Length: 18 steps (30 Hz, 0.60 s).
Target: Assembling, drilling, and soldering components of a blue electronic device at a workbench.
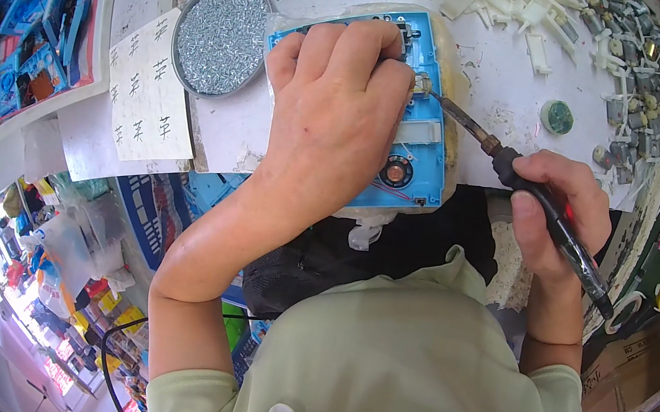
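Note:
A blue plastic toy shell (pixel 425 148) lies open on the white workbench (pixel 501 104), with a small round speaker (pixel 396 171) and thin wires inside it. My left hand (pixel 336 112) presses down on the shell, fingertips at its far edge beside a small metal part (pixel 422 85). My right hand (pixel 558 212) grips a black soldering iron (pixel 524 181) like a pen. The iron's tip touches the metal part at the shell's upper right.
A round tin of small silver screws (pixel 220 38) sits left of the shell. White paper sheets with handwritten marks (pixel 145 90) lie further left. White plastic parts (pixel 508 6) and several small motors (pixel 627 72) crowd the far right. A green solder reel (pixel 556 117) rests near the iron.

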Motion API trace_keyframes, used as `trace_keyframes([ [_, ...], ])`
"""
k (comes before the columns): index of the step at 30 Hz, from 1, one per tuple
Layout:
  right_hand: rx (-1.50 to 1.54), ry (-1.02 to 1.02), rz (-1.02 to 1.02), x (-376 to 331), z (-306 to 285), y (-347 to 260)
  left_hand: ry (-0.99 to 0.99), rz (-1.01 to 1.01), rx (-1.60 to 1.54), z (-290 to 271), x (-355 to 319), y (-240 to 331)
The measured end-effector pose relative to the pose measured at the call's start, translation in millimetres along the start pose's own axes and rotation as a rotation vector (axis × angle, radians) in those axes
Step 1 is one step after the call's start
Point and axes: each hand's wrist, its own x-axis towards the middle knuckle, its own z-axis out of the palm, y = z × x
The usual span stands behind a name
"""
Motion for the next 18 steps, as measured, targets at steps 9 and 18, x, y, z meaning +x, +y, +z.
trace_keyframes([
  [9, -0.004, -0.006, -0.006, 2.7, 2.1, -0.5, -0.009, -0.007, 0.004, -0.8, 0.9, 0.9],
  [18, -0.036, -0.039, -0.057, 6.3, 0.6, -0.1, -0.001, -0.005, 0.001, 0.1, 0.7, 0.6],
])
